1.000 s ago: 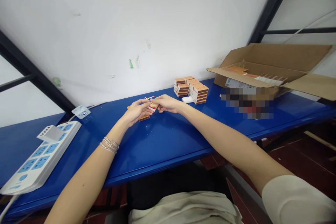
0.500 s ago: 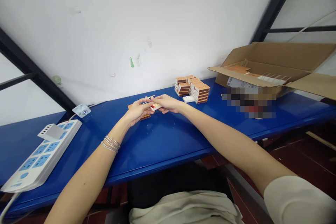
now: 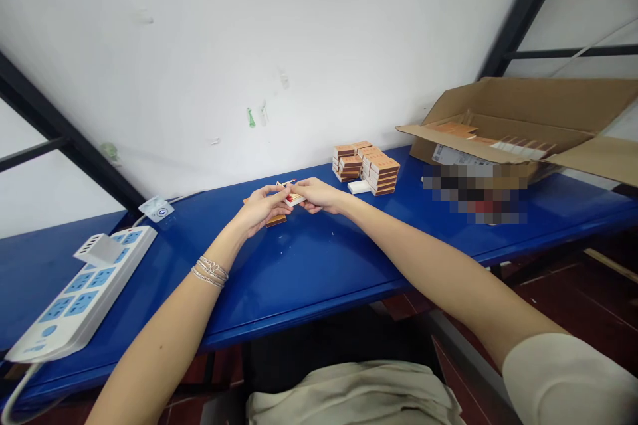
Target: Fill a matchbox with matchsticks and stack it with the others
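Note:
Between my two hands is a small white matchbox tray (image 3: pixel 296 200) with red-tipped matches in it. My left hand (image 3: pixel 262 209) is closed on the tray's left end, thumb over the match heads. On the right end, my right hand (image 3: pixel 319 194) grips it with the thumb on top and fingers below. A few loose matches (image 3: pixel 286 183) show just behind the hands. Under my left hand lies an orange-brown matchbox sleeve or box (image 3: pixel 276 220), partly covered by the fingers.
Stacked matchboxes (image 3: pixel 366 165) stand against the wall, with a white tray (image 3: pixel 359 186) before them. Right of these, an open cardboard box (image 3: pixel 498 121) holds more matchboxes, near a pixelated patch. A power strip (image 3: pixel 84 292) and a small white device (image 3: pixel 156 208) lie left on the blue table (image 3: pixel 309 272).
My hands stay in nearly the same place, holding the tray. The fingers have shifted slightly on it, and more of the tray's white front side now shows.

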### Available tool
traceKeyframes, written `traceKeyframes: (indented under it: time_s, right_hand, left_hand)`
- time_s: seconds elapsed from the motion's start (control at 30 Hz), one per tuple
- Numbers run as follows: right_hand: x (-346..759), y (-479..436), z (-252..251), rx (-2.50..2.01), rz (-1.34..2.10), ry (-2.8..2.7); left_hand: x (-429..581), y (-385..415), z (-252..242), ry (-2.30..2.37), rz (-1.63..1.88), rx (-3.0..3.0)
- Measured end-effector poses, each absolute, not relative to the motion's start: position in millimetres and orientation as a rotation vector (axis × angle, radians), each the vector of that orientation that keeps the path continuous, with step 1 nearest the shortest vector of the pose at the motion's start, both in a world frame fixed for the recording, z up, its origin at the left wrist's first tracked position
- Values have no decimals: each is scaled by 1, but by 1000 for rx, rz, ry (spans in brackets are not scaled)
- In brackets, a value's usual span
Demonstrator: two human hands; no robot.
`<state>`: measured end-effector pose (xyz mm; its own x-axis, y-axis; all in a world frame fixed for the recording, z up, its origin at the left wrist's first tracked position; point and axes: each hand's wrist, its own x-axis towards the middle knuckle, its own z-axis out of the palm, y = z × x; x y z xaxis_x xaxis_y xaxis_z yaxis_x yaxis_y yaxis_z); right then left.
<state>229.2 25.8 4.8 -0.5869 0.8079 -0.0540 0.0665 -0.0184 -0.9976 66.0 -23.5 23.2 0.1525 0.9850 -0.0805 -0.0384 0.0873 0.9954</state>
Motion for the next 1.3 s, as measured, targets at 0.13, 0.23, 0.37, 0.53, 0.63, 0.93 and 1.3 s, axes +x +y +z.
traceKeyframes:
  time_s: [0.13, 0.23, 0.37, 0.53, 0.63, 0.93, 1.3]
  right_hand:
    - [229, 25, 3, -900, 1665, -1659]
    - [229, 24, 3, -880, 1670, -1668]
    - [229, 23, 3, -855, 1675, -1664]
    - [228, 23, 3, -843, 1658, -1636]
    - [226, 21, 4, -862, 1642, -1611]
    - [226, 19, 7, -878, 1609, -1569]
    - [225, 20, 3, -896, 1609, -1609]
  left_hand:
    - [64, -23, 24, 1113, 1063, 1185]
    - [63, -23, 24, 1110, 1075, 1176]
    - [63, -22, 23, 1095, 1090, 1150]
    - [62, -22, 25, 1073, 1102, 1128]
    - [61, -21, 26, 1040, 1103, 1135]
    - [61, -21, 26, 1055, 1104, 1147]
    - [63, -22, 25, 1036, 1102, 1163]
